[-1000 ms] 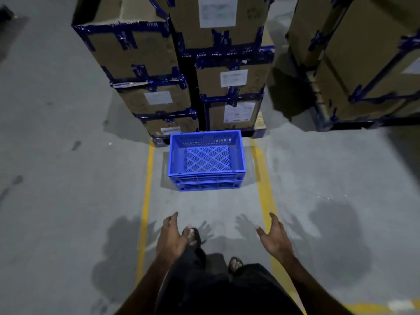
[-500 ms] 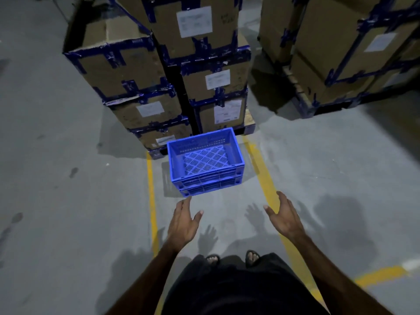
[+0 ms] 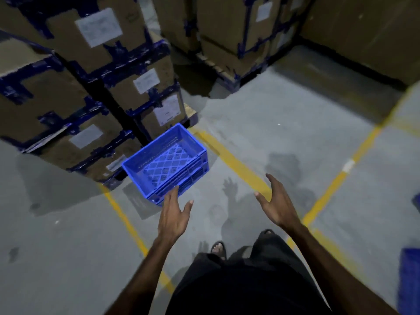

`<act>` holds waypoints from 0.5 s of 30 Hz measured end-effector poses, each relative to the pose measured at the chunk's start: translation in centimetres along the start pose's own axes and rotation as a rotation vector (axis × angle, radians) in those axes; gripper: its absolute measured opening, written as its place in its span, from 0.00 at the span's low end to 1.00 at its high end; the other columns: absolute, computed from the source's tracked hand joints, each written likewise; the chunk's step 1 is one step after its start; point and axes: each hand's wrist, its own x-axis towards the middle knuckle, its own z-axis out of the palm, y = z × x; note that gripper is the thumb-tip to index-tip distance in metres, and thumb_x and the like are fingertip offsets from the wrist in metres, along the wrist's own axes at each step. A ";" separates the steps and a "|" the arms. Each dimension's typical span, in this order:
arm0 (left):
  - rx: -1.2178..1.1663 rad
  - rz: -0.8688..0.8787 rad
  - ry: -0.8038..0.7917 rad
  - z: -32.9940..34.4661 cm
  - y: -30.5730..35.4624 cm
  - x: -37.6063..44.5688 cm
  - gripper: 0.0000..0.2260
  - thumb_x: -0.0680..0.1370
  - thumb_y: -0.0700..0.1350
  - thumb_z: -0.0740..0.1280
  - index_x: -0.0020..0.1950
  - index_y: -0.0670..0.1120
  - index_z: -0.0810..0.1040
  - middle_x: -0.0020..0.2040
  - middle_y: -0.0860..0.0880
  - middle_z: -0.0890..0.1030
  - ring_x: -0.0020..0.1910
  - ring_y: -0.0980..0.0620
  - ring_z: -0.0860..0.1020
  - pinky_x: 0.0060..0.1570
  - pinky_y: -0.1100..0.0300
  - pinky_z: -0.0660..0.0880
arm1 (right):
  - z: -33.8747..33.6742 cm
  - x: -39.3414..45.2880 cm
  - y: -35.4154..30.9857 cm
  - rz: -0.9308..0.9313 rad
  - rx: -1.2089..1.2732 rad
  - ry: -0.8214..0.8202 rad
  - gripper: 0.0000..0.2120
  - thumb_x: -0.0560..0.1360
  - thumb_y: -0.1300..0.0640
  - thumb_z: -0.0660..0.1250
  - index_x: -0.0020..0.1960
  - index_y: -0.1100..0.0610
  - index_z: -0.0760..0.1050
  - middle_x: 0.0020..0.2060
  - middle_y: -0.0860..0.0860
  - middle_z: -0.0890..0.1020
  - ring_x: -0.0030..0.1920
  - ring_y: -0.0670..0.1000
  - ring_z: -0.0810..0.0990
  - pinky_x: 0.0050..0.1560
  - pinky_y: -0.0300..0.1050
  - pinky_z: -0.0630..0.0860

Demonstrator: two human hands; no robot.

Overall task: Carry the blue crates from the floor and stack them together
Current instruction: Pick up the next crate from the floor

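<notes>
An empty blue crate [image 3: 166,162] with a lattice bottom sits on the grey floor between two yellow lines, close against stacked cartons. My left hand [image 3: 173,215] is stretched toward it with straight fingers, its fingertips overlapping the crate's near corner in the picture; contact cannot be told. My right hand [image 3: 276,203] hovers open to the crate's right, apart from it and holding nothing. Part of another blue crate [image 3: 409,283] shows at the right edge.
Taped cardboard cartons [image 3: 95,92] on a pallet stand just behind the crate. More cartons [image 3: 241,42] stand at the back right. Yellow floor lines [image 3: 229,155] run past both sides of the crate. My sandalled feet [image 3: 219,247] are below my hands.
The view has swung to the right and come nearer the crate. Both hands have risen and reached forward; my left hand now lies at the crate's near corner.
</notes>
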 end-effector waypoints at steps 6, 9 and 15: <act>0.072 0.262 -0.159 3.3 4.1 -0.2 0.31 0.82 0.55 0.66 0.82 0.46 0.60 0.79 0.43 0.63 0.78 0.42 0.62 0.74 0.43 0.64 | -2.7 -7.6 5.0 0.168 0.000 0.217 0.38 0.80 0.36 0.61 0.83 0.53 0.54 0.81 0.51 0.61 0.79 0.53 0.61 0.75 0.53 0.62; 0.084 0.362 -0.214 5.1 7.6 -0.6 0.31 0.82 0.54 0.66 0.81 0.45 0.60 0.78 0.42 0.64 0.78 0.41 0.61 0.75 0.44 0.62 | -4.5 -11.4 7.8 0.280 0.044 0.329 0.37 0.80 0.37 0.62 0.82 0.51 0.54 0.80 0.51 0.62 0.78 0.53 0.63 0.74 0.54 0.64; 0.092 0.578 -0.322 8.6 13.7 -4.5 0.31 0.83 0.54 0.65 0.82 0.49 0.58 0.80 0.45 0.62 0.80 0.45 0.60 0.76 0.47 0.61 | -6.8 -20.4 11.9 0.473 0.143 0.562 0.36 0.80 0.40 0.65 0.82 0.53 0.57 0.79 0.53 0.64 0.78 0.54 0.64 0.76 0.52 0.63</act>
